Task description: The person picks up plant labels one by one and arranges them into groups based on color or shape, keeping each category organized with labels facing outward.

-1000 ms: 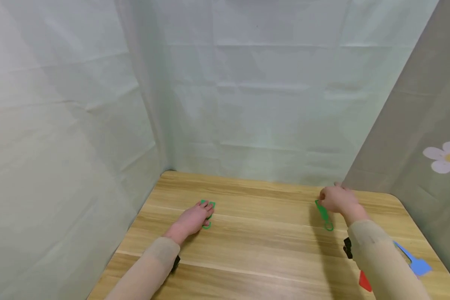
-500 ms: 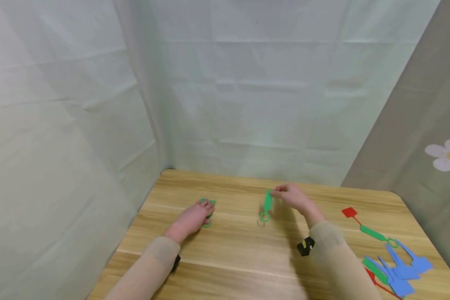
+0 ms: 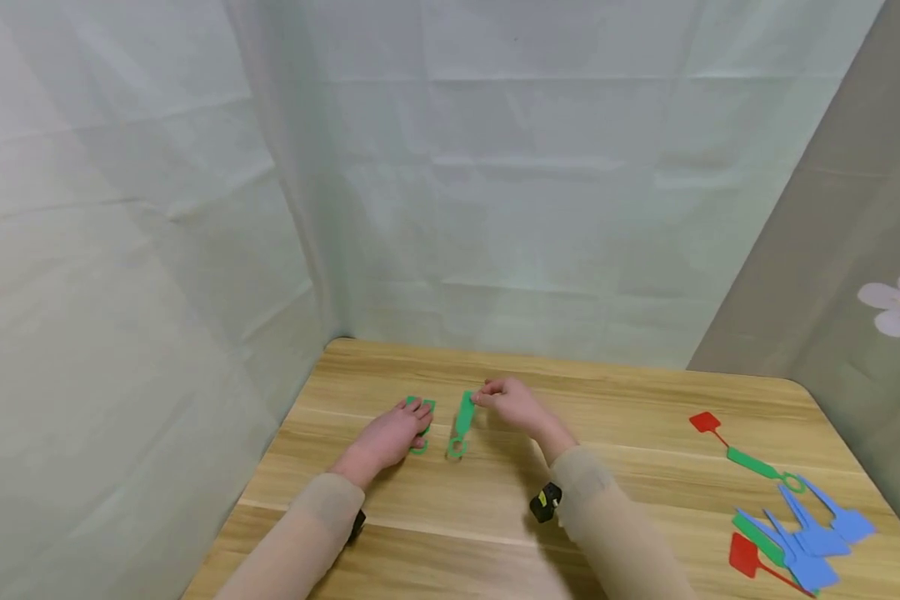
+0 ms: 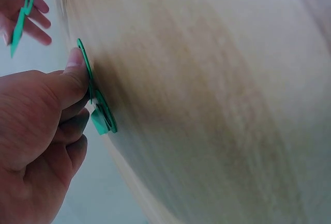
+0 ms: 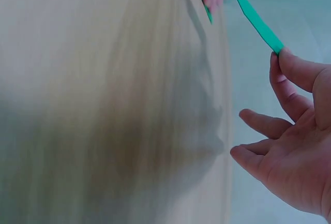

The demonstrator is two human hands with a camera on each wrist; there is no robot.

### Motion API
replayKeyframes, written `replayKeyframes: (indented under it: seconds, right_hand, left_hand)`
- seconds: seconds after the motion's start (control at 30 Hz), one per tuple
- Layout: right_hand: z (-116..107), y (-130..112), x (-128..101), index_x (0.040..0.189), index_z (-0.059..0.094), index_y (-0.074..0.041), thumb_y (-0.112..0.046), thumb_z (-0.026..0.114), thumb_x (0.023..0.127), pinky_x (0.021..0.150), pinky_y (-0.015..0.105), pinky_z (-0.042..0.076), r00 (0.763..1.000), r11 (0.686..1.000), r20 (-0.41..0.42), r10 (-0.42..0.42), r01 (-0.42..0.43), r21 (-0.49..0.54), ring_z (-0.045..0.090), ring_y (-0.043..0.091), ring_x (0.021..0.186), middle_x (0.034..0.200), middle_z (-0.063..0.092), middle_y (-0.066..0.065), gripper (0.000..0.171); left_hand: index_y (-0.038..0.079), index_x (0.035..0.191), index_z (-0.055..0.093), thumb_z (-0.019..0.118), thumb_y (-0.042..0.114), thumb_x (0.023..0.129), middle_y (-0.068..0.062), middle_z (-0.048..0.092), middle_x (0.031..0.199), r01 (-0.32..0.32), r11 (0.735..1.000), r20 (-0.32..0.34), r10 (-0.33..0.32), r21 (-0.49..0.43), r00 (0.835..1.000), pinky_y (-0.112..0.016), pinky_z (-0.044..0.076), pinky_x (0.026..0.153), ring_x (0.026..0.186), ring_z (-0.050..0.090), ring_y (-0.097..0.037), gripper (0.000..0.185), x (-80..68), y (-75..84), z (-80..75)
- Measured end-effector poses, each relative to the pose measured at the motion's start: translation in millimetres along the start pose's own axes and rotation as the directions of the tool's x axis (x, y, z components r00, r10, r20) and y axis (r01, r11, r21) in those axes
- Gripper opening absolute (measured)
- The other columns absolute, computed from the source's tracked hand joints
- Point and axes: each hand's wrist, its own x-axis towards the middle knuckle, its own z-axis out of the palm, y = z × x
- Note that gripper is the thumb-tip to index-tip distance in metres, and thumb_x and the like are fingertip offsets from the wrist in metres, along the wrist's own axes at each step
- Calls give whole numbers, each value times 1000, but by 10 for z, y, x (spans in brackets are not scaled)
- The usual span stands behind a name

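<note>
At the left of the frame, a pale green curtain (image 3: 120,250) hangs beside the wooden desk (image 3: 607,433). Left of centre, our left hand (image 3: 392,435) lies flat on the desk, its fingers pressing a green tag (image 3: 422,427) down against the surface; the left wrist view shows the thumb (image 4: 72,76) on that tag's edge. Just to the right, a second green tag (image 3: 461,423) is pinched at its upper end by our right hand (image 3: 513,404), the ring end pointing toward the lower edge of the frame, close to the desk. The two tags are just beside each other, not touching. At the lower right of the frame lie a red-headed tag (image 3: 742,454) and a loose pile of blue, green and red tags (image 3: 795,546), well apart from both hands.
</note>
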Motion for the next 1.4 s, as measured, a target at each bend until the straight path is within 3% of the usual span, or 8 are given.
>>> replayKeyframes:
  seconds: [0.13, 0.2, 0.37, 0.43, 0.67, 0.9, 1.4]
  right_hand:
    - [129, -44, 32, 105, 82, -5, -27, 69, 106, 118, 57, 42, 1000, 999, 8, -23, 23, -29, 41, 41, 152, 152, 57, 26, 26]
    - [179, -47, 57, 105, 82, -4, -27, 69, 106, 123, 58, 36, 999, 998, -3, -37, 37, -44, 40, 43, 153, 151, 57, 28, 26]
    - [300, -34, 117, 102, 82, -6, -27, 71, 105, 128, 66, 3, 1000, 999, -21, -5, 4, -41, 9, 51, 160, 162, 41, 30, 24]
    - [339, -26, 140, 100, 81, -7, -27, 71, 105, 127, 68, -3, 1000, 999, -23, 18, -19, -34, -4, 53, 160, 167, 33, 30, 23]
    - [402, -57, 201, 91, 82, -10, -28, 73, 103, 126, 71, 7, 999, 993, -49, 13, -19, -121, -6, 56, 159, 167, 29, 35, 23]
    - [437, -89, 227, 90, 84, -13, -30, 75, 101, 126, 70, 14, 997, 964, -79, -6, -15, -264, -1, 61, 157, 163, 33, 39, 23]
    - [463, -21, 224, 95, 85, -11, -37, 73, 102, 128, 67, 9, 993, 909, -112, 33, -76, -409, -3, 61, 157, 164, 30, 39, 29]
  left_hand:
    - [-2, 154, 55, 66, 20, 107, -17, 50, 162, 10, 1000, 4, -10, 9, 1000, -47, 30, 127, 153, 41, -36, 53, 10, 16, 4]
    - [-1, 154, 55, 66, 20, 107, -16, 50, 162, 13, 1000, 3, -13, 19, 1000, -46, 30, 128, 153, 41, -35, 53, 12, 21, 6]
    - [-1, 154, 55, 66, 20, 107, -15, 49, 162, 21, 1000, 8, -21, 22, 1000, -47, 30, 127, 154, 41, -35, 53, 3, 30, 7]
    - [0, 154, 55, 67, 21, 106, -15, 49, 162, 23, 1000, 10, -24, 20, 1000, -46, 30, 128, 154, 40, -35, 53, -2, 34, 4]
    - [0, 153, 57, 69, 22, 104, -16, 52, 160, 17, 999, 5, -17, 46, 1000, -46, 32, 127, 152, 43, -35, 55, -9, 63, 8]
    - [0, 152, 58, 69, 20, 105, -16, 54, 159, 16, 997, -8, -15, 70, 1000, -46, 33, 126, 151, 45, -35, 52, 8, 111, 28]
    - [0, 150, 60, 70, 13, 104, -16, 56, 156, 4, 997, -16, -2, 76, 1000, -45, 34, 126, 150, 47, -34, 49, 47, 189, 7]
